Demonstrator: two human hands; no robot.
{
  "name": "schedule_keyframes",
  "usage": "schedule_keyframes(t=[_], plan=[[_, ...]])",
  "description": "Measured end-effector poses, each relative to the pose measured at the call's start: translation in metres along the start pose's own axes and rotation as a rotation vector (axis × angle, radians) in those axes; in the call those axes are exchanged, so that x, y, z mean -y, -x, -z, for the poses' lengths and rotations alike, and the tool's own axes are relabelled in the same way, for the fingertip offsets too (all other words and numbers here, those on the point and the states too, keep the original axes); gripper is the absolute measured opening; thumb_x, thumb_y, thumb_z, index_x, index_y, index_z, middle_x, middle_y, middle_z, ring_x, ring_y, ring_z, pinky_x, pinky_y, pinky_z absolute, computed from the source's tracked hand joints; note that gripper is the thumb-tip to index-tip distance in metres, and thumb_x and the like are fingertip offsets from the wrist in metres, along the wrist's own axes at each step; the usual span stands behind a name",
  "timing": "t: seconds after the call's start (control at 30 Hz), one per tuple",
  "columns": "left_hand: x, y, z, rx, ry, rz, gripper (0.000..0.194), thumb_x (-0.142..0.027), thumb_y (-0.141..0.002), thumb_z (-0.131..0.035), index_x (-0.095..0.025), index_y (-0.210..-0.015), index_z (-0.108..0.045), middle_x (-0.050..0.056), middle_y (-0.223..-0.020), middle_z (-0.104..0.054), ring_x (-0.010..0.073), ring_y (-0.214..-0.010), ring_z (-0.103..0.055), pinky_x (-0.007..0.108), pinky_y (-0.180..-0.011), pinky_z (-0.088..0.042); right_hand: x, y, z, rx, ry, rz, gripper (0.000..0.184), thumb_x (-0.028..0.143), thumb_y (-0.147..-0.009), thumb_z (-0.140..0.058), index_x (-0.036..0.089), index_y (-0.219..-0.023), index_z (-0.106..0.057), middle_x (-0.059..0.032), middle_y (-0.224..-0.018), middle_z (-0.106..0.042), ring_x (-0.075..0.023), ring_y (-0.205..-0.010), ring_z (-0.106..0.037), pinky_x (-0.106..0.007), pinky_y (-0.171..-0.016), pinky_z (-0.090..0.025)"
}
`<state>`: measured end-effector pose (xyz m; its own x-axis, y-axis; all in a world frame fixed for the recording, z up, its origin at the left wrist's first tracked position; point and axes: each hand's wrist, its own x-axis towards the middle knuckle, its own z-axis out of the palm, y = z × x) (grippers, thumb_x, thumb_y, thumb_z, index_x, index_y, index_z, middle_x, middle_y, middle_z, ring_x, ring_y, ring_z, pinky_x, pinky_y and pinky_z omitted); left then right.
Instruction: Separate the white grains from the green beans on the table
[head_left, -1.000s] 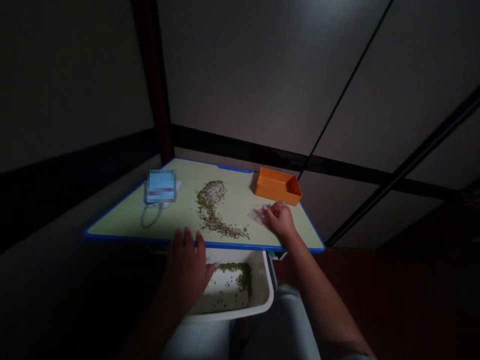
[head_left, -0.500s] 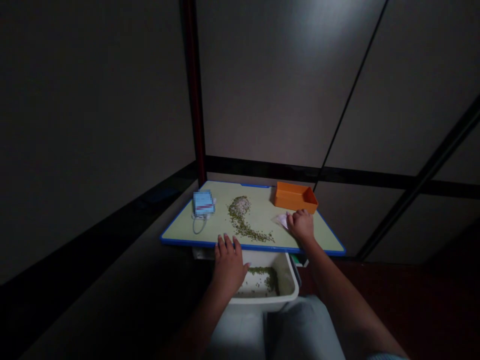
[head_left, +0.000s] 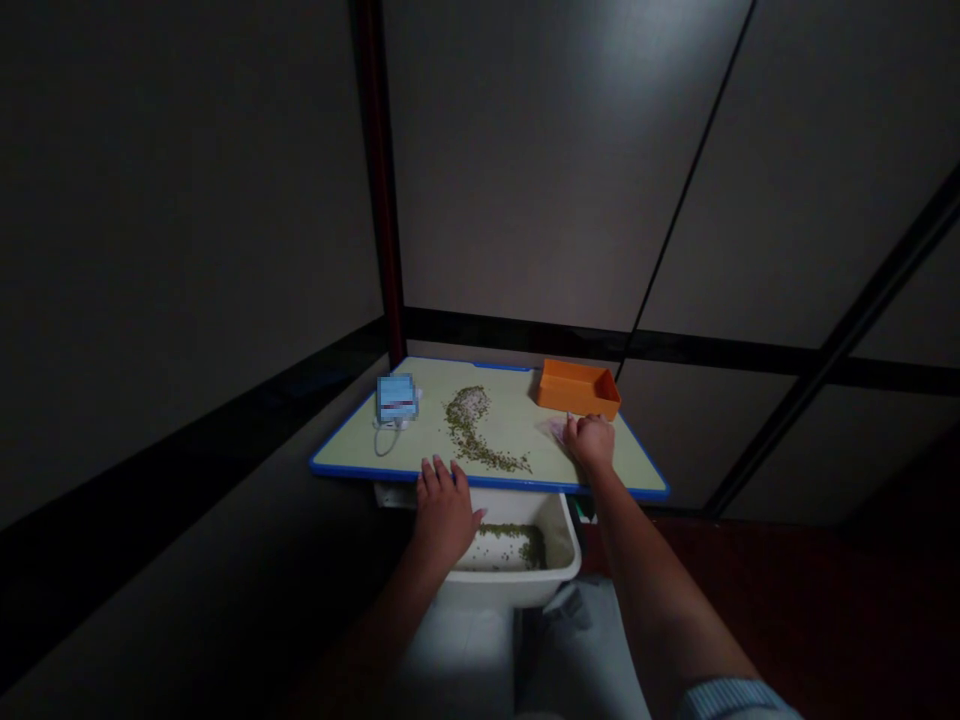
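Observation:
My right hand (head_left: 591, 440) is closed at the right side of the pale green, blue-edged tabletop (head_left: 517, 400). Its fingers grip a thin, whitish see-through plastic bag (head_left: 555, 430), whose far end sticks out to the left. My left hand (head_left: 444, 512) rests with fingers stretched over the table's front edge and holds nothing. Between and beyond the hands lie small green beans (head_left: 469, 442), curving from a heap toward the front edge. Whitish bits (head_left: 473, 402) are mixed into the heap. Below the edge, a white plastic bin (head_left: 564, 560) contains more green beans.
An orange open box (head_left: 577, 392) stands at the back right, just beyond my right hand. At the left is a small device with a blue, blurred screen (head_left: 397, 397) and a looped cable (head_left: 386, 440). Walls close in behind and on the left.
The whole view has shifted slightly, so everything sits a little further left and higher. Both hands keep nearly the same places on the table.

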<state>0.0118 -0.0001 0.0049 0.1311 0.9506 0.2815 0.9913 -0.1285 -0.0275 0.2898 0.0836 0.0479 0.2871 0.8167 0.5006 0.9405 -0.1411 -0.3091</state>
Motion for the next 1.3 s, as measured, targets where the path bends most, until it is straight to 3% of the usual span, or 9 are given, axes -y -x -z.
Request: schedule_keyframes(t=[0.13, 0.3, 0.43, 0.53, 0.73, 0.9, 1.1, 1.3], plan=[[0.002, 0.000, 0.002, -0.019, -0.038, -0.011, 0.082, -0.050, -0.080, -0.059, -0.005, -0.146, -0.041, 0.033, -0.155, -0.041, 0.0452, -0.148, -0.036, 0.058, -0.116, -0.033, -0.009, -0.004, -0.004, -0.059, -0.083, -0.104, 0.053, 0.040, -0.100, -0.040, 0.009, -0.079, -0.077, -0.0226, -0.090, -0.074, -0.0289, -0.090, -0.063, -0.036, -0.077, -0.038], [0.006, -0.002, 0.003, -0.045, -0.082, -0.045, 0.078, -0.048, -0.081, -0.057, -0.003, -0.144, -0.044, 0.033, -0.152, -0.045, 0.0447, -0.144, -0.041, 0.056, -0.114, -0.035, -0.026, -0.010, -0.009, -0.165, -0.215, -0.318, 0.070, 0.043, -0.104, -0.017, 0.012, -0.074, -0.072, -0.0168, -0.074, -0.071, -0.0234, -0.067, -0.058, -0.033, -0.062, -0.034], [0.008, -0.006, 0.003, -0.056, -0.121, -0.060, 0.077, -0.048, -0.082, -0.056, -0.001, -0.141, -0.047, 0.035, -0.149, -0.047, 0.0474, -0.141, -0.043, 0.055, -0.110, -0.038, -0.030, -0.014, -0.013, -0.207, -0.308, -0.362, 0.066, 0.049, -0.103, -0.021, 0.018, -0.063, -0.063, -0.0104, -0.065, -0.065, -0.0203, -0.061, -0.053, -0.031, -0.058, -0.031], [0.010, -0.007, 0.001, -0.059, -0.147, -0.072, 0.077, -0.050, -0.083, -0.055, 0.000, -0.141, -0.047, 0.036, -0.147, -0.048, 0.0486, -0.140, -0.044, 0.055, -0.110, -0.038, -0.027, -0.014, -0.015, -0.189, -0.381, -0.314, 0.059, 0.049, -0.101, -0.031, 0.020, -0.056, -0.057, -0.0068, -0.061, -0.061, -0.0190, -0.063, -0.054, -0.030, -0.062, -0.035], [0.012, -0.007, -0.002, -0.064, -0.178, -0.090, 0.076, -0.050, -0.085, -0.051, 0.002, -0.141, -0.047, 0.038, -0.147, -0.047, 0.0500, -0.140, -0.044, 0.054, -0.111, -0.037, -0.017, -0.007, -0.017, -0.042, -0.503, -0.057, 0.047, 0.041, -0.090, -0.064, 0.020, -0.049, -0.054, -0.0030, -0.068, -0.064, -0.0161, -0.079, -0.059, -0.028, -0.082, -0.041], [0.013, -0.007, 0.001, -0.080, -0.187, -0.100, 0.074, -0.050, -0.086, -0.050, 0.002, -0.138, -0.049, 0.038, -0.144, -0.049, 0.0502, -0.138, -0.046, 0.054, -0.106, -0.041, -0.011, -0.003, -0.017, 0.089, -0.513, 0.054, 0.040, 0.035, -0.082, -0.077, 0.018, -0.050, -0.059, -0.0031, -0.074, -0.068, -0.0164, -0.085, -0.059, -0.028, -0.082, -0.041], [0.014, -0.007, 0.002, -0.099, -0.183, -0.119, 0.075, -0.052, -0.086, -0.048, 0.003, -0.137, -0.051, 0.038, -0.143, -0.050, 0.0502, -0.136, -0.048, 0.054, -0.106, -0.041, 0.010, 0.002, -0.002, 0.236, -0.122, 0.223, 0.036, 0.051, -0.088, -0.071, 0.017, -0.076, -0.076, -0.0099, -0.103, -0.069, -0.0239, -0.109, -0.052, -0.036, -0.093, -0.035], [0.017, -0.008, -0.011, -0.118, -0.182, -0.105, 0.073, -0.050, -0.084, -0.051, -0.001, -0.138, -0.051, 0.036, -0.144, -0.051, 0.0464, -0.136, -0.049, 0.055, -0.107, -0.040, 0.039, -0.013, -0.008, 0.228, 0.120, 0.234, 0.047, 0.053, -0.097, -0.054, 0.012, -0.104, -0.078, -0.0173, -0.114, -0.067, -0.0299, -0.116, -0.048, -0.042, -0.096, -0.035]])
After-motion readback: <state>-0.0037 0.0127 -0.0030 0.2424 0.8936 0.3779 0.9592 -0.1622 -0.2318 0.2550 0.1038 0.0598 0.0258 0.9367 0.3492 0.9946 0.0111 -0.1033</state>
